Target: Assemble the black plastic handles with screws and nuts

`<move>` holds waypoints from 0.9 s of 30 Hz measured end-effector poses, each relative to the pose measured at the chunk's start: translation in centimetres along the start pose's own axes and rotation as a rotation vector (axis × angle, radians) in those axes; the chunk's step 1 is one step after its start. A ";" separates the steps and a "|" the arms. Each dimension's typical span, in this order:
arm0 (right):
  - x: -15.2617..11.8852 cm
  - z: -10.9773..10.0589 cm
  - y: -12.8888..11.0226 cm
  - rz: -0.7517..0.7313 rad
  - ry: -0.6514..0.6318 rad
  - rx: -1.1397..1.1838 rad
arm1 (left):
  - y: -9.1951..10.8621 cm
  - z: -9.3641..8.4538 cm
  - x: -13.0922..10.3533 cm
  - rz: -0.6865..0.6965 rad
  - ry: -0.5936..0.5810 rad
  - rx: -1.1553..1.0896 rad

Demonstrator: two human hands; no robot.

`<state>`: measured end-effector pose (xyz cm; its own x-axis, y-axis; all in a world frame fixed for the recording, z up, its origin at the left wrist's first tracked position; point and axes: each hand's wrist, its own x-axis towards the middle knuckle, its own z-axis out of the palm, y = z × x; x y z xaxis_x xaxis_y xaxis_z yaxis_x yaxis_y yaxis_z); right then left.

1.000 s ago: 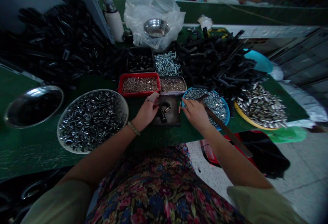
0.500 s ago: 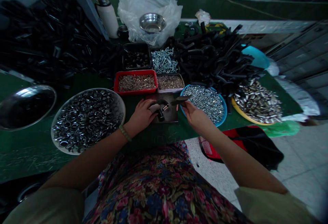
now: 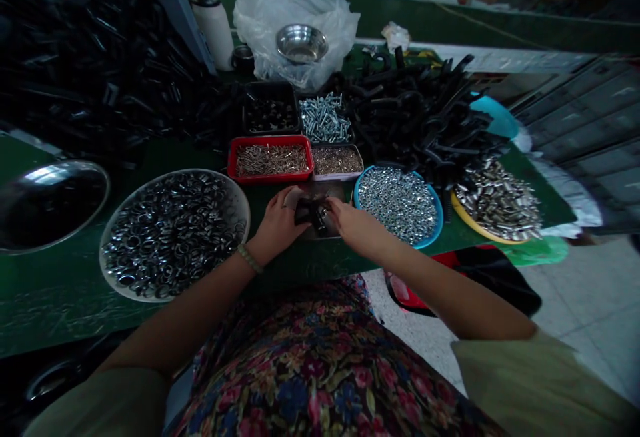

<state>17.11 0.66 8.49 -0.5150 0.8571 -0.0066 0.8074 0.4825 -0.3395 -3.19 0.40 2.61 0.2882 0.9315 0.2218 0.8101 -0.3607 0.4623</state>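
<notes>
My left hand [image 3: 280,225] is closed around a black curved part with a bright metal bit [image 3: 319,215], low over a small metal plate [image 3: 333,190] on the bench. From the other side, my right hand [image 3: 349,221] pinches at the same place, its fingertips against the black part. The dark elongated piece in the right fingers is mostly hidden, and how the two pieces meet cannot be made out. Just behind the hands are a red tray of small pins [image 3: 270,175] and a pale tray of tiny fasteners [image 3: 340,175].
Left stand a wide tray of black rings [image 3: 245,213] and a steel bowl [image 3: 103,187]. Right are a blue basin of nuts [image 3: 440,213] and a yellow basin of metal sleeves [image 3: 463,220]. Behind lie silvery screws [image 3: 325,119], heaped black parts [image 3: 410,107] and a white flask [image 3: 215,33].
My right hand has moved left with its dark elongated piece, up to the black part in my left hand. The left hand stays nearly in place. The view has shifted slightly.
</notes>
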 end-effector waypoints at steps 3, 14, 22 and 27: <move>-0.3 0.4 1.9 0.040 0.011 0.022 | 0.5 -0.1 -0.3 0.052 -0.019 0.068; -3.6 -0.7 4.7 0.186 0.190 0.092 | 0.5 0.5 -1.1 -0.057 0.056 0.074; 0.7 -0.2 0.1 -0.036 0.039 0.038 | 0.0 0.4 -0.8 -0.080 0.052 -0.015; -0.7 -0.5 4.0 0.076 0.076 -0.025 | 0.9 0.2 -1.3 -0.017 -0.021 0.157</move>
<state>20.87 2.06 7.59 -0.4296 0.9021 0.0408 0.8507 0.4194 -0.3169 -2.70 -1.12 2.60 0.2835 0.9387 0.1964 0.8841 -0.3351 0.3257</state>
